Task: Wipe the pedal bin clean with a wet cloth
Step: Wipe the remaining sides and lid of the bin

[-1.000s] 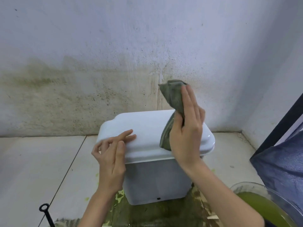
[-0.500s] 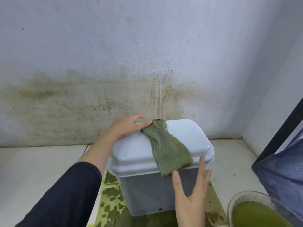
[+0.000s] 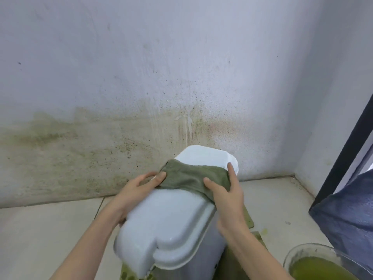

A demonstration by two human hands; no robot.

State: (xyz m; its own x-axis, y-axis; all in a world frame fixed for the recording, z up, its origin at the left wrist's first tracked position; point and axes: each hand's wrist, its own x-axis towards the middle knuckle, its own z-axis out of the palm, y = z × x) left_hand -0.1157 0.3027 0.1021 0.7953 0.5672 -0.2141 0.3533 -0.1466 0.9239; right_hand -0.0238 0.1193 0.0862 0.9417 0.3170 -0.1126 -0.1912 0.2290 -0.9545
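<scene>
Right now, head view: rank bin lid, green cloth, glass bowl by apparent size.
1. bin lid, clearly largest.
2. green cloth.
3. glass bowl, though cut off by the frame edge, so its rank against the cloth is unsure.

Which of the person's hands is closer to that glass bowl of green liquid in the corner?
Right. The right hand lies on the cloth atop the bin, above-left of the bowl; the left hand grips the bin's far side.
</scene>
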